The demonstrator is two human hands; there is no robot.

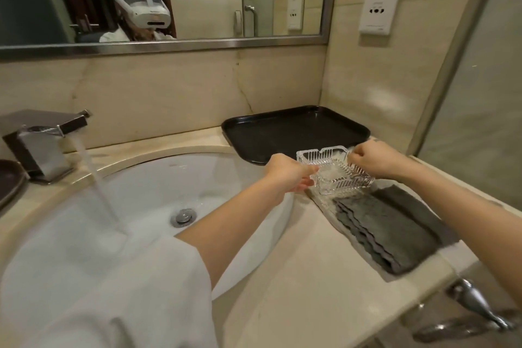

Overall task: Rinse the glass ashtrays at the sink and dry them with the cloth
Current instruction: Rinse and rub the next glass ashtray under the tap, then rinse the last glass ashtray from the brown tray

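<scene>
A square ribbed glass ashtray (337, 171) is held above the far end of the grey cloth (384, 223), which lies flat on the counter right of the sink. My left hand (288, 172) grips its left side, thumb at the rim and fingers under it. My right hand (375, 159) pinches the ashtray's far right rim with curled fingers. The white sink (240, 178) lies to the left, and water runs into it from the tap (42, 147).
A black tray (293, 133) stands bare on the counter behind the ashtray, against the wall. A dark dish (10, 181) sits at the far left. A metal bracket (477, 305) juts out below the counter's right front edge. A mirror hangs above.
</scene>
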